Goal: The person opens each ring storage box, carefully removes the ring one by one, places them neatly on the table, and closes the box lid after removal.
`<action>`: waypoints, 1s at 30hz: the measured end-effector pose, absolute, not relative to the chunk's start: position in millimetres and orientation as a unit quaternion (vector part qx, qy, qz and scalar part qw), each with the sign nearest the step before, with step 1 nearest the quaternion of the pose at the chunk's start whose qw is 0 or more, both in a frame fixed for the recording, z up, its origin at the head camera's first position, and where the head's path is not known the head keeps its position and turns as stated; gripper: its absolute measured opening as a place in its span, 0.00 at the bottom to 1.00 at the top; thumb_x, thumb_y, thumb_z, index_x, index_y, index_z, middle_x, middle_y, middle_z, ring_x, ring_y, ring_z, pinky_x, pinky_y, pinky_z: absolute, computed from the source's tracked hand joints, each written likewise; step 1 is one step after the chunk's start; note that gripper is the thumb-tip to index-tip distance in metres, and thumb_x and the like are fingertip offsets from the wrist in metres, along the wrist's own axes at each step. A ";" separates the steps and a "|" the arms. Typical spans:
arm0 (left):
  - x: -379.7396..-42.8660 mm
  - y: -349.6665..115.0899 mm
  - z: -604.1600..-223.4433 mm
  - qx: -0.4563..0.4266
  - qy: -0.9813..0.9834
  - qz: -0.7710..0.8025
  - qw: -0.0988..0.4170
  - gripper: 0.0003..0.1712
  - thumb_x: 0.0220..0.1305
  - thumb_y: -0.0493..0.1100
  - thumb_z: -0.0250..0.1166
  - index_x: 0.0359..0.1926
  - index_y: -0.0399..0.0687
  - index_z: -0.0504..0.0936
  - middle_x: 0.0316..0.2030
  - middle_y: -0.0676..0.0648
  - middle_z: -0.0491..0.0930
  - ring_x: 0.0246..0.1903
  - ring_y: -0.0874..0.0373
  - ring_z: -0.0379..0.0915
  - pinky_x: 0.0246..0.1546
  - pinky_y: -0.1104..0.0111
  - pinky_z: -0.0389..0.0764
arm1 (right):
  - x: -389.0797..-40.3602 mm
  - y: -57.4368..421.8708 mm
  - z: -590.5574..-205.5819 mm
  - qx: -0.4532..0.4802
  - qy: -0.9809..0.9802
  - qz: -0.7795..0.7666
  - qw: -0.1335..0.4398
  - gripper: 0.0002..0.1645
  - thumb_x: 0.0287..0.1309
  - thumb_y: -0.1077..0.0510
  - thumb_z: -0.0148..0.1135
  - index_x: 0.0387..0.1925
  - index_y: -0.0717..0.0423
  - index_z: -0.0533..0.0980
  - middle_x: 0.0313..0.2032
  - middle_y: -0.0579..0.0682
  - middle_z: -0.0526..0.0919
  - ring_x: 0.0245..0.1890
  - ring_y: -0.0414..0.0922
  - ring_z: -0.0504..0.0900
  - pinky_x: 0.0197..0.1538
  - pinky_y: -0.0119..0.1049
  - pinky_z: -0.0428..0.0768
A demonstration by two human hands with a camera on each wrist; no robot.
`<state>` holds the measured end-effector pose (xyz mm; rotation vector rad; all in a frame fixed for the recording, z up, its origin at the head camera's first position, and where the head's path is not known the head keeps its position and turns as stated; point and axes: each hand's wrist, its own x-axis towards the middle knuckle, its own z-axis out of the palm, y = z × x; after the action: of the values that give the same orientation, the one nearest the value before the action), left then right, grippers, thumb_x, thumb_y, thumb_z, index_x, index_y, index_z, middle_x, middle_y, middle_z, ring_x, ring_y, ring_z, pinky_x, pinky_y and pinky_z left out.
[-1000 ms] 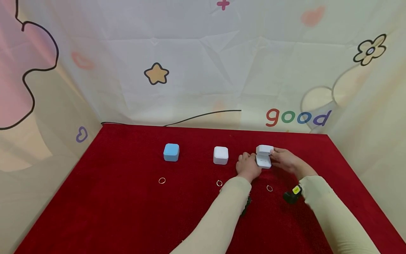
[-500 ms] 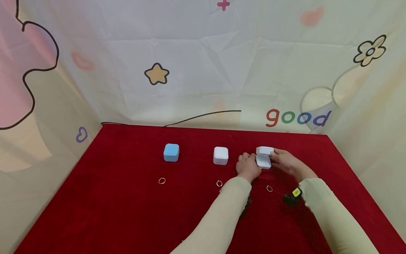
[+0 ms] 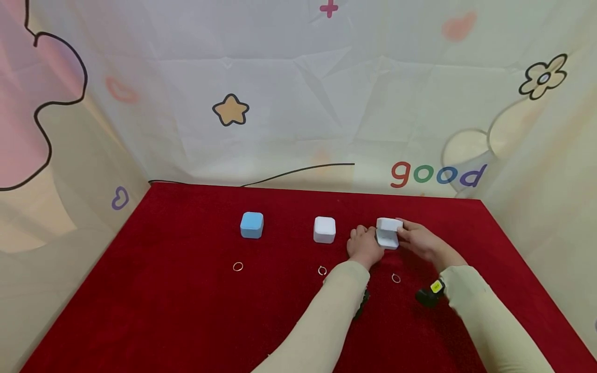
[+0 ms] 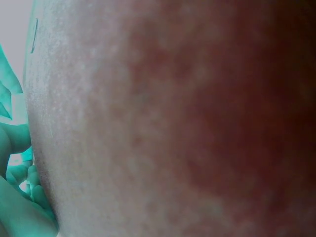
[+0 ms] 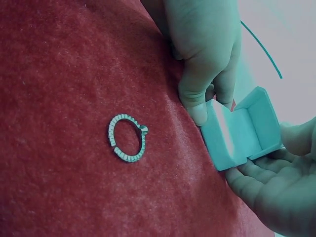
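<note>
A white ring box (image 3: 387, 240) stands with its lid up at the right of the red cloth. My left hand (image 3: 365, 245) grips its base from the left; in the right wrist view the left thumb (image 5: 199, 114) lies along the base's corner. From the other side my right hand (image 3: 421, 239) holds the lid (image 5: 264, 121), its thumb at the lid and its fingers behind and under the box. A silver ring (image 5: 127, 138) with a small raised stone lies on the cloth in front. Mostly blurred skin fills the left wrist view.
Left of the hands stand a shut white box (image 3: 324, 230) and a shut blue box (image 3: 252, 225). Before them lie a second ring (image 3: 322, 270) and a third ring (image 3: 238, 267). A printed curtain (image 3: 289, 77) hangs behind the table's far edge.
The lid's top edge sits slightly lower in the head view, the right hand moving a little with it. My left hand keeps its place on the base.
</note>
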<state>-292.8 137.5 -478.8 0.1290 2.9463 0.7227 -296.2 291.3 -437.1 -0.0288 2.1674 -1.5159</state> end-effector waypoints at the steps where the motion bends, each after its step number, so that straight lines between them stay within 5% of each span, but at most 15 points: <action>1: -292.8 137.5 -478.9 0.041 0.969 0.239 0.053 0.23 0.69 0.55 0.65 0.62 0.58 0.80 0.52 0.53 0.76 0.48 0.61 0.66 0.50 0.71 0.74 | -296.2 291.5 -437.6 -0.012 0.794 -0.556 0.246 0.36 0.82 0.60 0.31 0.80 0.66 0.33 0.78 0.74 0.41 0.78 0.67 0.48 0.80 0.61 0.52; 9: -293.4 136.6 -478.6 0.037 0.968 0.242 0.054 0.25 0.67 0.54 0.66 0.64 0.58 0.79 0.52 0.53 0.76 0.49 0.61 0.66 0.52 0.71 0.74 | -297.3 298.6 -443.0 -0.034 0.794 -0.555 0.247 0.42 0.81 0.55 0.41 0.80 0.66 0.33 0.77 0.75 0.41 0.75 0.67 0.50 0.80 0.59 0.55; 20: -291.0 137.9 -477.8 0.032 0.972 0.228 0.051 0.24 0.68 0.55 0.65 0.64 0.60 0.79 0.53 0.53 0.76 0.50 0.61 0.68 0.52 0.71 0.75 | -295.4 298.2 -446.5 -0.047 0.784 -0.569 0.244 0.38 0.79 0.66 0.34 0.79 0.67 0.29 0.78 0.75 0.34 0.78 0.68 0.43 0.79 0.63 0.49; 26: -290.5 138.2 -477.1 0.031 0.972 0.226 0.053 0.24 0.68 0.55 0.65 0.63 0.59 0.80 0.53 0.53 0.76 0.50 0.61 0.68 0.52 0.71 0.76 | -295.2 303.1 -452.6 -0.067 0.803 -0.545 0.233 0.40 0.79 0.64 0.39 0.80 0.67 0.34 0.79 0.74 0.40 0.77 0.65 0.49 0.73 0.36 0.72; 30: -288.9 136.9 -473.7 0.033 0.972 0.228 0.055 0.24 0.68 0.55 0.64 0.63 0.58 0.79 0.53 0.52 0.77 0.51 0.60 0.69 0.53 0.70 0.76 | -293.0 303.1 -451.6 -0.066 0.800 -0.550 0.230 0.40 0.79 0.62 0.41 0.80 0.66 0.35 0.78 0.73 0.42 0.75 0.63 0.53 0.65 0.25 0.76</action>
<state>-288.9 136.9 -473.7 0.1004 2.9498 0.6926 -293.0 303.1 -451.6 -0.1825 2.2024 -1.5133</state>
